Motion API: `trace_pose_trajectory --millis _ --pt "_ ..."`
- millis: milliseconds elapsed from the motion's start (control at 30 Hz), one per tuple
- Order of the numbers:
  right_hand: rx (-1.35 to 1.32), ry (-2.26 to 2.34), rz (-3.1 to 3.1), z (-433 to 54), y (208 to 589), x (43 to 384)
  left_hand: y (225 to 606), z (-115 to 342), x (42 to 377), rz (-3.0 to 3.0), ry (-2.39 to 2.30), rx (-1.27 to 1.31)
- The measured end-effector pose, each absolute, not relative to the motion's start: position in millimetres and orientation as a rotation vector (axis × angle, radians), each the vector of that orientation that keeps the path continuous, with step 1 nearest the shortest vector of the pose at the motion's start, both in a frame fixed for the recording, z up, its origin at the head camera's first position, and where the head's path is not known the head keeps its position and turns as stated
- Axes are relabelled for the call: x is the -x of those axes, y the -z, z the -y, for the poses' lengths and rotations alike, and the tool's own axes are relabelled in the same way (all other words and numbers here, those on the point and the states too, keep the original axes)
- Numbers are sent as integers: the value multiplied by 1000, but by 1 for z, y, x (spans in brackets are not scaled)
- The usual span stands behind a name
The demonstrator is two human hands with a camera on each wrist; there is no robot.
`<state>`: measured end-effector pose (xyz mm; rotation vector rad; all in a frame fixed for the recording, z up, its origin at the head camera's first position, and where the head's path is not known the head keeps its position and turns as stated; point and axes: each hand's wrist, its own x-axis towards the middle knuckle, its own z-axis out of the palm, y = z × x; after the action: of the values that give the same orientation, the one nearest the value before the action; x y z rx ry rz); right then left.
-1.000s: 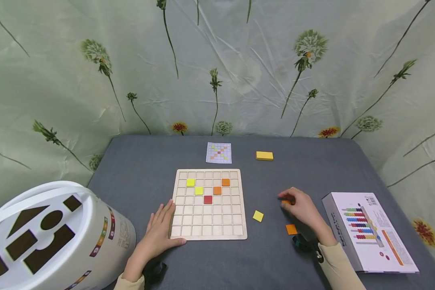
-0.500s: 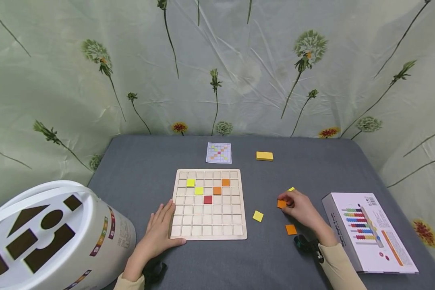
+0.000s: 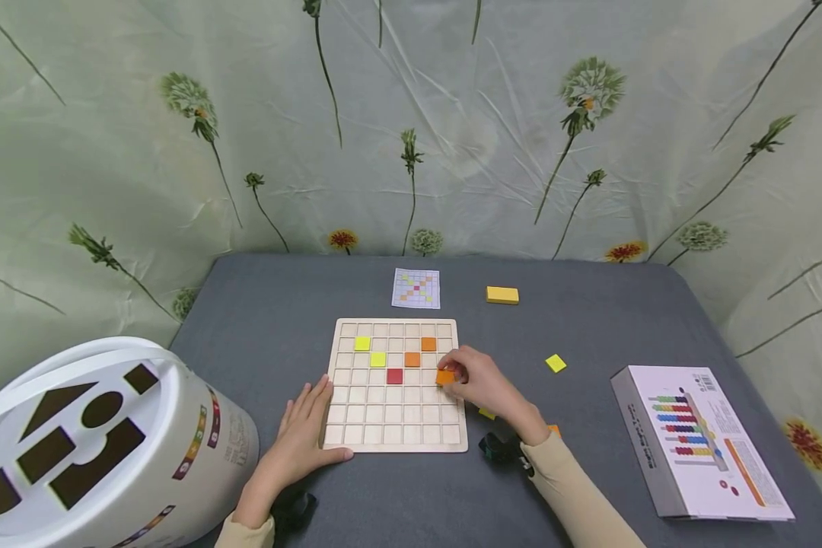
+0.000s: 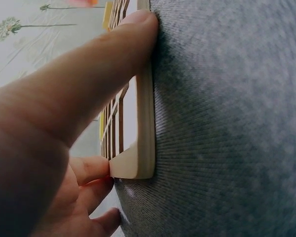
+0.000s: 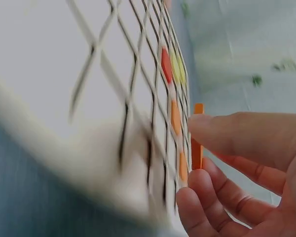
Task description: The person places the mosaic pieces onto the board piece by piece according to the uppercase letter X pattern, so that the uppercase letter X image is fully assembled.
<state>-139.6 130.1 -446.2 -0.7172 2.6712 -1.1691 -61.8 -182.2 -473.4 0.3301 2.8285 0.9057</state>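
A square wooden grid board (image 3: pixel 392 447) lies on the grey cloth. A red tile (image 3: pixel 394 376), two yellow tiles (image 3: pixel 378 359) and two orange tiles (image 3: pixel 412 359) sit in its cells. My left hand (image 3: pixel 300 428) rests along the board's left edge with fingers extended, the thumb at the near edge. Between thumb and fingers my right hand (image 3: pixel 482 380) pinches another orange tile (image 3: pixel 445 377) over the board's right side. In the right wrist view this orange tile (image 5: pixel 197 150) stands on edge to the camera, just above the grid.
Behind the board lie a printed pattern card (image 3: pixel 415 288) and a yellow block (image 3: pixel 502 295). A loose yellow tile (image 3: pixel 555 363) is at right; another yellow tile (image 3: pixel 486 414) and an orange tile (image 3: pixel 554 430) are partly hidden by the right arm. A white bucket (image 3: pixel 229 441) and abacus box (image 3: pixel 712 441) flank everything.
My right hand picked up an orange tile from the cloth at right and carried it left over the board, uncovering a yellow tile. My left hand stays in place.
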Motion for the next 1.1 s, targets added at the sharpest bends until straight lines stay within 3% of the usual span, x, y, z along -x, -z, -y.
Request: trace_pose_trajectory --millis 267,600,867,1100 --pt "939 1098 -2563 -66 449 145 471 183 63 -2824 -895 -320" --pt "1022 881 -2610 -27 451 145 469 182 62 -2825 -913 -330" --pt "1034 910 -2604 -29 451 143 470 182 61 -2826 -921 -335" --pt "947 1099 -2580 -72 437 143 472 182 61 -2840 -914 -331"
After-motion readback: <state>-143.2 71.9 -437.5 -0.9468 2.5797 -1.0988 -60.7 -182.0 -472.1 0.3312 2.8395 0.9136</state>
